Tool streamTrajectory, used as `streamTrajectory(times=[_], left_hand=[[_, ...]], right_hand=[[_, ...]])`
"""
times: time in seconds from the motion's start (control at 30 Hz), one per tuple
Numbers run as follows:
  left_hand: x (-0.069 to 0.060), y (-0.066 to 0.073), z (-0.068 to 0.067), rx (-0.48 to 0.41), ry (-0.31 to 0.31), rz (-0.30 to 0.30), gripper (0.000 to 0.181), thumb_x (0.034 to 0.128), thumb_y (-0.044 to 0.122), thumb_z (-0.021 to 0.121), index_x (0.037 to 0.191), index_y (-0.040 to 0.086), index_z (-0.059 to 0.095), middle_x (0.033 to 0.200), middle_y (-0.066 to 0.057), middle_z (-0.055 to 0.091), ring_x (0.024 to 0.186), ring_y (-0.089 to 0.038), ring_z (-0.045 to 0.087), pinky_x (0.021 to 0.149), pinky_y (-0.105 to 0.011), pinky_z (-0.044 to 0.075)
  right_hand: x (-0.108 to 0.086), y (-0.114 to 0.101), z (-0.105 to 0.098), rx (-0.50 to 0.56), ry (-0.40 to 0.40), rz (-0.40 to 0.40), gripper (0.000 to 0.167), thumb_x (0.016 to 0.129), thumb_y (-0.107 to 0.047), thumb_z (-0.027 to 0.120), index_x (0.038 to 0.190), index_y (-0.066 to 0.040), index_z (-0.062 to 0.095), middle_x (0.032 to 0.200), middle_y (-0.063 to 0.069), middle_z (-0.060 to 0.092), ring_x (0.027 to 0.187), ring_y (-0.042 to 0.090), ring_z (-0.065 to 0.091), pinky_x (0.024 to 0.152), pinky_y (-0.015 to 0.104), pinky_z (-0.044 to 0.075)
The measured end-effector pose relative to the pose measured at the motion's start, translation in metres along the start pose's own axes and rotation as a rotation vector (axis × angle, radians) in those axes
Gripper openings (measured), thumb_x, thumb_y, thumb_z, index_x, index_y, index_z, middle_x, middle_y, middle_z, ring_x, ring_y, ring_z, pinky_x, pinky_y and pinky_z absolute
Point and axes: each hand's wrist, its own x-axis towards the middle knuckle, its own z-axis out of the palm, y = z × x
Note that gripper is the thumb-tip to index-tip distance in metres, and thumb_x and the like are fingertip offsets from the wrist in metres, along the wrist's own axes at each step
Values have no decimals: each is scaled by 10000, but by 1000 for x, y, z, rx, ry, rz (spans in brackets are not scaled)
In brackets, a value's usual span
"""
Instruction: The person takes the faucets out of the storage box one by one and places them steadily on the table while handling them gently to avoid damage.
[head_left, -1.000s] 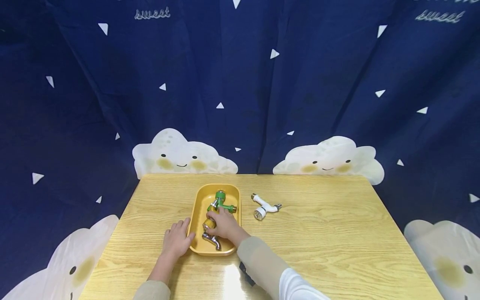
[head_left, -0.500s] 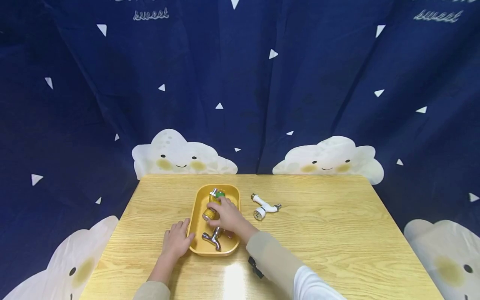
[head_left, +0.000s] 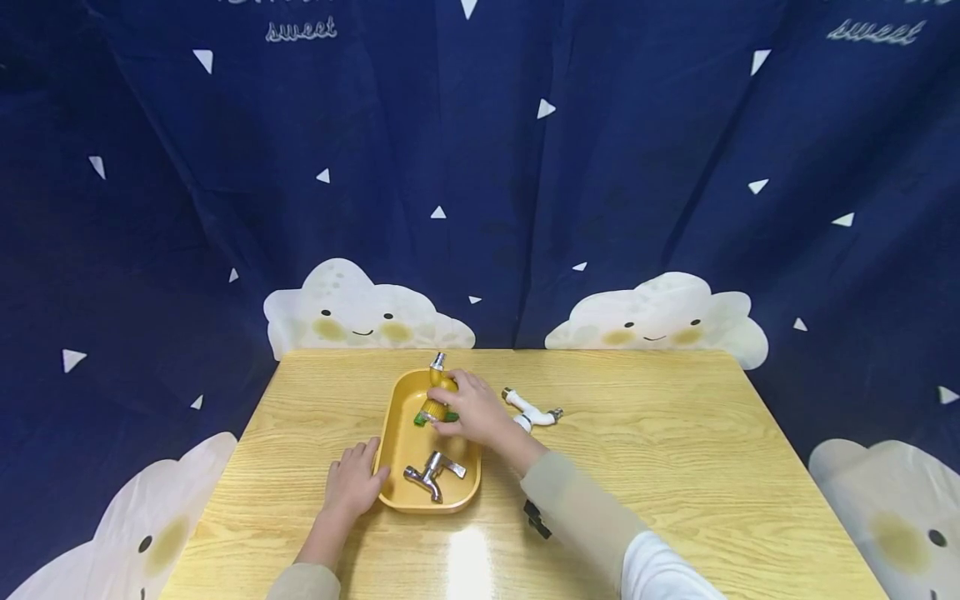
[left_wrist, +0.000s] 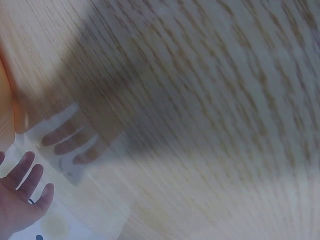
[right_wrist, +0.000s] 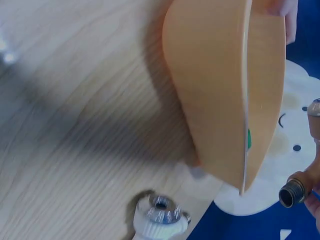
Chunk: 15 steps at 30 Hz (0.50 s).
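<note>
Right grip (head_left: pixel 476 414) wrapped round a yellow plastic-looking tap with ribbed knob and metal ends (head_left: pixel 435 378), held over the far end of a yellow-orange rounded rectangular tray (head_left: pixel 393 454); right wrist view puts it above the rim. Beneath, mostly hidden, a green tap (head_left: pixel 420 419); nearer the person in the tray, a shiny chrome tap with lever handle (head_left: pixel 431 477). Left grip (head_left: pixel 354 479) holding nothing, fingers relaxed, thumb at the tray's left side. White tap with metal ends (head_left: pixel 534 412) on the pale wood-grain table (head_left: pixel 675 467), right of the tray. Step reads as carrying the yellow tap. Done well: steady tray, thick body held firmly, nozzle given room past rim and white tap, gentle set-down, as it may roll
</note>
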Motion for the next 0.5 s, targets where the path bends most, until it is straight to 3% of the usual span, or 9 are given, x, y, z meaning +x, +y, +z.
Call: streamTrajectory(times=[0.5], left_hand=[[0,0,0,36,7,21,539,872,317,521,1334,61,412,1220,-202,508,1132,-389,448,885,-594,347]], right_hand=[[-37,51,-16,38,114,88,446,742,-404,693,1143,-233,596,1221,203,469,1090,359,506,896,494,427]])
